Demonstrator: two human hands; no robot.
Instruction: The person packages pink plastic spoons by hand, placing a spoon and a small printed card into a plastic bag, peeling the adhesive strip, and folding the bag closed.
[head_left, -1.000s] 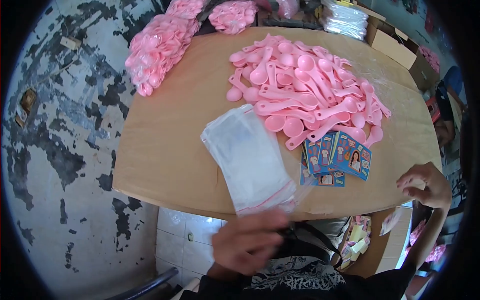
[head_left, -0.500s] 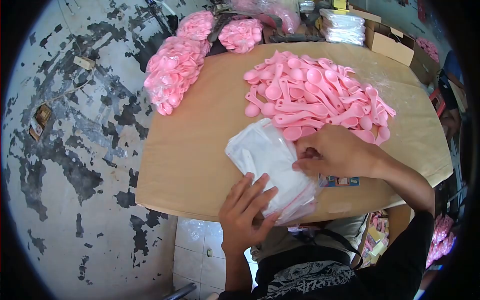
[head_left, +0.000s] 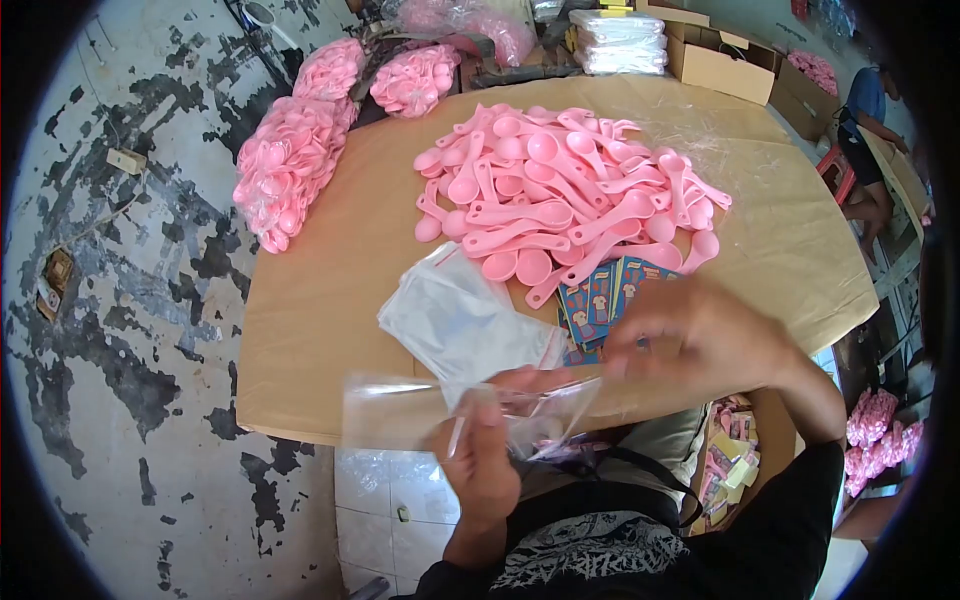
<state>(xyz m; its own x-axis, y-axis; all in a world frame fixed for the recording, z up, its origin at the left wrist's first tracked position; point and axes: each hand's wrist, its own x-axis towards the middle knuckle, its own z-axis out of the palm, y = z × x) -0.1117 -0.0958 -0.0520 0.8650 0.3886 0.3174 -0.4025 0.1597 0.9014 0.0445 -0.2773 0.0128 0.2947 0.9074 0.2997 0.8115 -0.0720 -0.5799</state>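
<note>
My left hand [head_left: 480,475] is closed on a clear plastic bag [head_left: 385,412], pinched between thumb and fingers over the table's near edge. My right hand [head_left: 695,335], smeared by motion, hovers over the blue printed cards [head_left: 585,308] close to the bag's right end. Whether its fingers touch the bag is not plain. A stack of clear plastic bags [head_left: 455,318] lies flat just beyond my left hand. Behind the stack and cards spreads a heap of pink plastic spoons [head_left: 590,195].
Bundles of bagged pink spoons [head_left: 297,155] line the table's left edge. White plastic packs [head_left: 620,45] and a cardboard box [head_left: 725,65] stand at the back. Below the near edge sits a box of mixed packets [head_left: 730,465]. Another person [head_left: 872,125] sits at far right.
My left hand has come off the stack and now holds up one bag. My right hand has moved right, away from the stack. More of the blue cards show.
</note>
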